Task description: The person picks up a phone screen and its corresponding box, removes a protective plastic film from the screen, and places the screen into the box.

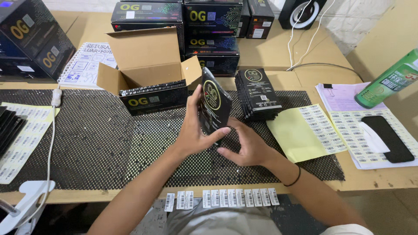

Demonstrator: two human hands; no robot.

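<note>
While the mat [109, 143] lies beneath, a black packet [214, 102] is held upright above it by the left hand [196, 130], fingers closed around it; its lower edge is touched by the right hand [246, 146], loosely curled. A packet stack [257, 93] stands just beside.

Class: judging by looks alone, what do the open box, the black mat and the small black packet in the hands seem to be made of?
Open box: plain brown cardboard, matt, with folded flaps.
Black mat: probably soft rubber or foam mesh, judging by its grid of small holes.
Small black packet: likely glossy printed card or plastic film; it catches light. The left hand grips it, the right hand touches its lower edge.
</note>
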